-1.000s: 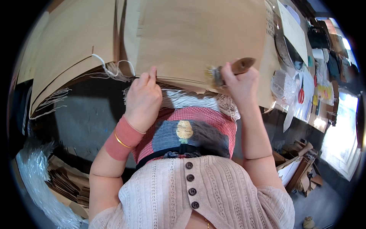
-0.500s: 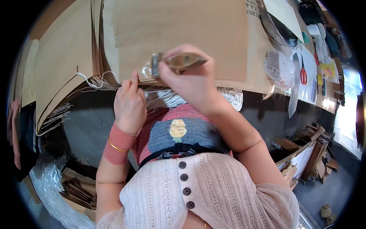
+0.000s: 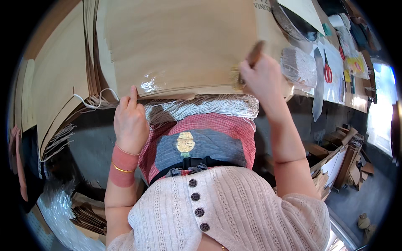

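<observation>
A broad brush (image 3: 235, 78) with a brown handle is gripped in my right hand (image 3: 264, 81), blurred a little by motion. Its pale bristles meet the near right part of the brown kraft paper (image 3: 180, 42) stacked on the table. With the index finger stretched out, my left hand (image 3: 132, 129) rests at the paper's near left corner, its other fingers partly curled and nothing seen in them. A glossy wet patch (image 3: 153, 85) shines on the paper close to that finger. Below the table edge, a bundle of white cords (image 3: 205, 106) lies across my lap.
Brown paper bags (image 3: 63, 62) with white cords stand at the left. To the right are a round basin (image 3: 281, 19), a plastic-wrapped white bundle (image 3: 298, 67), red-handled scissors (image 3: 328, 73) and a long grey strip (image 3: 318, 94) jutting past the table edge. Cardboard pieces (image 3: 335, 167) lean lower right.
My right hand has swept the brush rightward along the paper's near edge, uncovering the wet patch. My left hand keeps its place at the corner while the whole view has shifted slightly.
</observation>
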The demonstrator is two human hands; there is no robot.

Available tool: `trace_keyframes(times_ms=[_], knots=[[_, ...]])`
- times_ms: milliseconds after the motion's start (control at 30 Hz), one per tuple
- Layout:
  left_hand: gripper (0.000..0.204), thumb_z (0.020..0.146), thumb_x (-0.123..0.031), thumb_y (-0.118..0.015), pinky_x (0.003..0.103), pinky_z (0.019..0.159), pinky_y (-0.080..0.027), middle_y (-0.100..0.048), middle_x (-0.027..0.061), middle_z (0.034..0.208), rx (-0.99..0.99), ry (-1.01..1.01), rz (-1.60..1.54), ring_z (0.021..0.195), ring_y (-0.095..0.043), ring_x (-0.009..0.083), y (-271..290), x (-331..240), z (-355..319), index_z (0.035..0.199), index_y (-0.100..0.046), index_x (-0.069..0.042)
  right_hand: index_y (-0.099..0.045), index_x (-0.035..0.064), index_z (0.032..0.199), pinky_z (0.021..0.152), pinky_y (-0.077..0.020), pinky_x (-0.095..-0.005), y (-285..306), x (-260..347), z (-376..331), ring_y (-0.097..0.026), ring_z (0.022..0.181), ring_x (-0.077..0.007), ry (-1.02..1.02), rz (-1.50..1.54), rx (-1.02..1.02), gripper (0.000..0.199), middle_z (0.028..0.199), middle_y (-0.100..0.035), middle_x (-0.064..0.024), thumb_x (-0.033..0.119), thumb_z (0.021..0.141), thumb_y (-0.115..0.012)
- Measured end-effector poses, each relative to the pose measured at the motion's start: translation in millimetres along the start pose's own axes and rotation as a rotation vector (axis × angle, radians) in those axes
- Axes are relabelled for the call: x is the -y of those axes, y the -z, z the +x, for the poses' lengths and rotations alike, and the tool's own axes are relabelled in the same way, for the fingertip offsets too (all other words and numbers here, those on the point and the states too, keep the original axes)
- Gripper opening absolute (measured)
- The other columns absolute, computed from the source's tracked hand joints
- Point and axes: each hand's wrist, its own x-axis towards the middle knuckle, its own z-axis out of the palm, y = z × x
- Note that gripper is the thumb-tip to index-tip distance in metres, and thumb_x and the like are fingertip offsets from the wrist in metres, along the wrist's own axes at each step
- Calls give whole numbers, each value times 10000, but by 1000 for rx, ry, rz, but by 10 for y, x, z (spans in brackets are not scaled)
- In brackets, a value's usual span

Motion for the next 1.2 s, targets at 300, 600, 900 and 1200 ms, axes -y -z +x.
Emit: trace_keyframes(times_ms=[300, 600, 900, 1200], knots=[[125, 764, -10, -581, 407, 847, -436, -547, 238, 1217, -117, -62, -45, 960, -529, 330, 34, -100, -80, 664, -518, 30, -612, -27, 1080, 706, -459, -215, 896, -959, 45, -560, 756, -96, -93, 999, -549, 208, 893, -608, -42, 83, 910, -568], [80, 755, -48, -679, 280, 446, -393, -544, 74, 570, 225, -197, -1250, 470, -524, 194, 755, -297, -321, 718, -624, -3, -619, 34, 1137, 951, -429, -338, 384, -804, -604, -569, 1098, -278, 200, 214, -139, 320, 1182, -601, -142, -10, 829, -541], [81, 725, 77, -641, 264, 504, -373, -545, 80, 638, -131, -10, -554, 541, -503, 180, 1320, 94, -225, 777, -603, 27, -701, 5, 920, 606, -448, -259, 472, -218, -864, -558, 657, -137, 290, 800, 292, 177, 741, -612, -54, -37, 762, -634], [92, 848, -45, -622, 240, 564, -430, -588, 72, 675, -104, 240, -686, 595, -528, 117, 140, 723, 284, 849, -625, 47, -688, -9, 872, 603, -447, -226, 219, -757, -106, -569, 672, -82, -276, 870, 294, 115, 721, -636, -29, 62, 782, -681]])
